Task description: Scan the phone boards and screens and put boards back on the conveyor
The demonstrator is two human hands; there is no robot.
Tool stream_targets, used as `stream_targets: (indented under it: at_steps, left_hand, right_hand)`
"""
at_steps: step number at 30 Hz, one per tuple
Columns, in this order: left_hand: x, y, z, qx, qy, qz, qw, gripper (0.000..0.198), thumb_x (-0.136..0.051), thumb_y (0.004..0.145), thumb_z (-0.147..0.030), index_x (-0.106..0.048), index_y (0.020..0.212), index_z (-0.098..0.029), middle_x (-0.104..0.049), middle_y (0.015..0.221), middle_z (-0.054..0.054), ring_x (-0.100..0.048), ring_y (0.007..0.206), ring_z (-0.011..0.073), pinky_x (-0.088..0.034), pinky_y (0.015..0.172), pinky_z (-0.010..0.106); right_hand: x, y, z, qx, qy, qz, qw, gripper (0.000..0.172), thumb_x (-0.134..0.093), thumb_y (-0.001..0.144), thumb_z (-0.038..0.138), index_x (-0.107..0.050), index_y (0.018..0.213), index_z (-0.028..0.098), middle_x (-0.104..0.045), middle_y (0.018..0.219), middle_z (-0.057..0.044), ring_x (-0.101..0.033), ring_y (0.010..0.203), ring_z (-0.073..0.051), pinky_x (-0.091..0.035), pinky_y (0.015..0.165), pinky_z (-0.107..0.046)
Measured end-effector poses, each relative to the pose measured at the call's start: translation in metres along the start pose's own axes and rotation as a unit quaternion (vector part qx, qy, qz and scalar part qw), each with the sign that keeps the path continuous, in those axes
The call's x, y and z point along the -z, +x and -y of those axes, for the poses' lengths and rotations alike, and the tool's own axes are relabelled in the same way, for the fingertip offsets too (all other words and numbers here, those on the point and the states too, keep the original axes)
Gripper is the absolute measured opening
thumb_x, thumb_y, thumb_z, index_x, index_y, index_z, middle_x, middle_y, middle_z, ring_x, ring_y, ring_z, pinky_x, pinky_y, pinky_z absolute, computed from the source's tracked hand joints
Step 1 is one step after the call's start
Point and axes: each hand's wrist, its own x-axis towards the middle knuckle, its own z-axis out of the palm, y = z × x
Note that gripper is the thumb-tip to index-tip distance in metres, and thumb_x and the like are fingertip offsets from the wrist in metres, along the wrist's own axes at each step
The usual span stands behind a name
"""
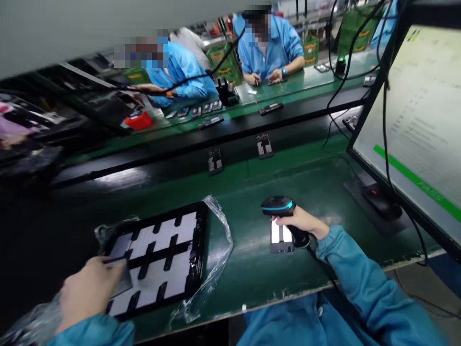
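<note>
The green bench [248, 269] spread out before you, its near edge running past six o'clock. At three o'clock your monitor [425, 139] leaned into view, a green band on it reading PASS. At eight o'clock lay the black tray [200, 240], pale flat panels set in two rows, with clear plastic film [227, 230] loose about it. Your left hand [88, 288], also at eight, was closed on the edge of a thin grey piece [123, 283], tilted over the tray's near left part. Your right hand [304, 221], at four o'clock, gripped the handle of a black scanner [277, 205] with a blue stripe. Its head stood over a small device [282, 247], which lay on the bench between four and five, its pale panel brightly lit.
</note>
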Motion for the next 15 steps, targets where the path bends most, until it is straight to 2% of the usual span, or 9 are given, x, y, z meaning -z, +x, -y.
stream_targets:
  at_steps: [2,3,4,5,7,8,9,11,15]
  left_hand:
    - [0.014,-0.003,-0.056,0.008,-0.038,-0.07,0.997,0.027,-0.048,0.071,-0.051,-0.055,0.083,-0.028,-0.052,0.055,0.001,-0.068,0.074,0.0368,-0.055,0.08,0.059]
    - [0.017,-0.008,-0.092,-0.058,-0.1,-0.08,0.99,0.032,-0.048,0.077,-0.051,-0.059,0.094,-0.027,-0.064,0.069,0.001,-0.069,0.081,0.0324,-0.055,0.086,0.053]
    - [0.018,-0.016,-0.131,-0.105,-0.166,-0.072,0.978,0.036,-0.05,0.078,-0.051,-0.062,0.1,-0.026,-0.069,0.079,0.002,-0.069,0.083,0.029,-0.056,0.085,0.047]
    - [0.015,-0.024,-0.171,-0.166,-0.241,-0.033,0.956,0.039,-0.052,0.081,-0.05,-0.064,0.106,-0.023,-0.072,0.086,0.004,-0.07,0.084,0.026,-0.056,0.083,0.041]
    - [0.005,-0.041,-0.242,-0.22,-0.341,0.004,0.914,0.042,-0.055,0.083,-0.051,-0.067,0.108,-0.019,-0.071,0.08,0.005,-0.069,0.077,0.0225,-0.055,0.074,0.033]
    - [-0.001,-0.048,-0.269,-0.227,-0.375,0.015,0.899,0.043,-0.057,0.084,-0.05,-0.067,0.109,-0.018,-0.07,0.078,0.004,-0.068,0.074,0.0209,-0.053,0.07,0.03]
    - [-0.007,-0.054,-0.288,-0.225,-0.403,0.022,0.887,0.042,-0.058,0.085,-0.05,-0.067,0.11,-0.017,-0.069,0.075,0.004,-0.067,0.07,0.0195,-0.051,0.065,0.028]
    - [-0.02,-0.06,-0.308,-0.213,-0.444,0.032,0.87,0.041,-0.06,0.085,-0.048,-0.067,0.11,-0.016,-0.068,0.072,0.002,-0.065,0.066,0.0175,-0.048,0.06,0.026]
    - [-0.034,-0.052,-0.306,-0.213,-0.48,0.041,0.85,0.039,-0.063,0.086,-0.044,-0.067,0.113,-0.016,-0.069,0.075,0.003,-0.066,0.07,0.0178,-0.048,0.063,0.026]
  right_hand:
    - [-0.002,-0.002,-0.001,-0.004,-0.016,0.026,1.0,0.029,-0.081,0.066,0.031,-0.071,0.089,0.016,-0.068,0.085,-0.002,-0.06,0.08,-0.017,-0.048,0.081,-0.034]
    - [-0.003,-0.003,-0.001,-0.004,-0.021,0.034,0.999,0.031,-0.081,0.066,0.031,-0.071,0.091,0.016,-0.069,0.086,-0.002,-0.06,0.081,-0.018,-0.048,0.081,-0.034]
    - [-0.004,-0.004,-0.002,-0.004,-0.024,0.037,0.999,0.033,-0.082,0.067,0.032,-0.071,0.093,0.016,-0.069,0.088,-0.003,-0.061,0.082,-0.018,-0.049,0.082,-0.035]
    - [-0.004,-0.004,-0.003,-0.002,-0.024,0.037,0.999,0.035,-0.082,0.067,0.033,-0.071,0.096,0.016,-0.069,0.09,-0.003,-0.061,0.083,-0.018,-0.049,0.082,-0.035]
    - [-0.002,-0.005,-0.004,0.006,-0.022,0.029,0.999,0.037,-0.082,0.068,0.035,-0.071,0.098,0.016,-0.07,0.091,-0.004,-0.061,0.084,-0.018,-0.05,0.082,-0.035]
    - [-0.001,-0.006,-0.004,0.011,-0.022,0.026,0.999,0.037,-0.082,0.069,0.035,-0.071,0.098,0.016,-0.07,0.09,-0.004,-0.061,0.083,-0.018,-0.05,0.082,-0.036]
    - [0.0,-0.007,-0.005,0.014,-0.024,0.024,0.999,0.037,-0.082,0.069,0.036,-0.072,0.097,0.015,-0.07,0.089,-0.004,-0.06,0.082,-0.018,-0.05,0.082,-0.036]
    - [0.002,-0.009,-0.005,0.015,-0.027,0.023,0.999,0.036,-0.082,0.069,0.037,-0.072,0.095,0.015,-0.07,0.088,-0.005,-0.06,0.081,-0.018,-0.05,0.081,-0.035]
    - [0.002,-0.011,-0.005,0.015,-0.027,0.023,0.999,0.034,-0.083,0.068,0.035,-0.073,0.093,0.015,-0.071,0.089,-0.005,-0.061,0.084,-0.019,-0.05,0.083,-0.035]
